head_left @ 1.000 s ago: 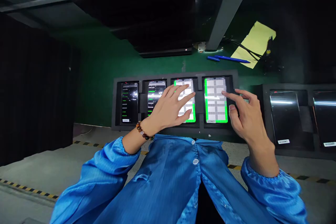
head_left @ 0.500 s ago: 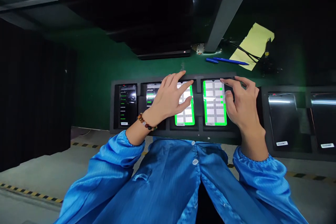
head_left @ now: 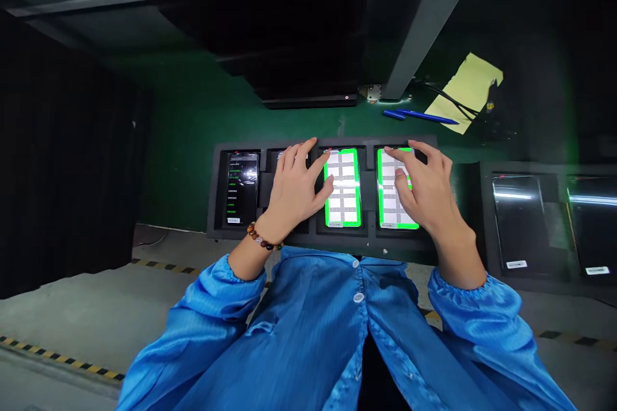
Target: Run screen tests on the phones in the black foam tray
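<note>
Several smartphones lie face up in the slots of a dark foam tray [head_left: 289,239]. My left hand [head_left: 296,189] has its fingers spread, the index fingertip at the top left of a phone with a bright grid and green border [head_left: 344,189]. Under that hand another phone is mostly hidden. My right hand [head_left: 424,183] reaches over a second green-bordered phone [head_left: 389,205], its index fingertip at the screen's top left and its thumb apart. Farthest left, a phone with a dark text list [head_left: 242,186] lies uncovered.
A second tray [head_left: 486,225] at the right bears two dark-screened phones [head_left: 518,218]. Behind the first tray lie a blue pen [head_left: 429,117], its cap [head_left: 394,115], yellow paper [head_left: 465,93] and black cables. A grey post [head_left: 429,26] and a black box [head_left: 308,103] stand at the back.
Both index fingertips have moved left across the tops of the two bright screens. Green cells seen on the right-hand phone's grid are largely gone or covered. The view has shifted slightly.
</note>
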Demonstrator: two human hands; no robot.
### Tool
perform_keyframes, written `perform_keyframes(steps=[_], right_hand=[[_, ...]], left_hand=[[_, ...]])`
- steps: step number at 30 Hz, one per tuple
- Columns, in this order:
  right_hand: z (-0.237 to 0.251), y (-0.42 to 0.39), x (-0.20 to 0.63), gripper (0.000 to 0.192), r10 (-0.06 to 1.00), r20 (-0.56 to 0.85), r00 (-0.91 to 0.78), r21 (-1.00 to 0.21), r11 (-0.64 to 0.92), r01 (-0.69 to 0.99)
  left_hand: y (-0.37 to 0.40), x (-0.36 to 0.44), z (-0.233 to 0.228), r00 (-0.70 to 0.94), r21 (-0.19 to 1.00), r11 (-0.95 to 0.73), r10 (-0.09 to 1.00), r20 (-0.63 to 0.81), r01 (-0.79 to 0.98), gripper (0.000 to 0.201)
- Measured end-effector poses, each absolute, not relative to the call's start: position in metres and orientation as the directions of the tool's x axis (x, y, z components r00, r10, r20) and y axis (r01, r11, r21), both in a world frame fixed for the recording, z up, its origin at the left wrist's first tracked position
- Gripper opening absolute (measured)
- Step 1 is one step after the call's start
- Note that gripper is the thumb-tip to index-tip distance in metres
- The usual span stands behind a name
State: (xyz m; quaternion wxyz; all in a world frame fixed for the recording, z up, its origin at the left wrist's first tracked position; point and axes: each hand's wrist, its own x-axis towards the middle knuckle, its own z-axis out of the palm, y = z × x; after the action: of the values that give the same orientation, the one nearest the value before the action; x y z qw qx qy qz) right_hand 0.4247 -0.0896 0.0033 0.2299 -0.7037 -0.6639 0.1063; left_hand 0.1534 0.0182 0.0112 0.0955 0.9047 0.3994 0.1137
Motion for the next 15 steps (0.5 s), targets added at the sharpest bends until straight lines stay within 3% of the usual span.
perform_keyframes(steps=[7,15], right_hand=[[0.001,-0.107,0.444,0.045,0.943,0.173,0.283,-0.46,-0.177,0.87],[0.002,-0.139,0.437,0.047,0.962,0.153,0.228,-0.455,-0.137,0.88]], left_hand=[[0.017,0.162,0.009,0.598,0.275,-0.626,0.78,0.184,0.73,0.044],[0.018,0.16,0.006,0.617,0.301,-0.648,0.76,0.204,0.699,0.046]])
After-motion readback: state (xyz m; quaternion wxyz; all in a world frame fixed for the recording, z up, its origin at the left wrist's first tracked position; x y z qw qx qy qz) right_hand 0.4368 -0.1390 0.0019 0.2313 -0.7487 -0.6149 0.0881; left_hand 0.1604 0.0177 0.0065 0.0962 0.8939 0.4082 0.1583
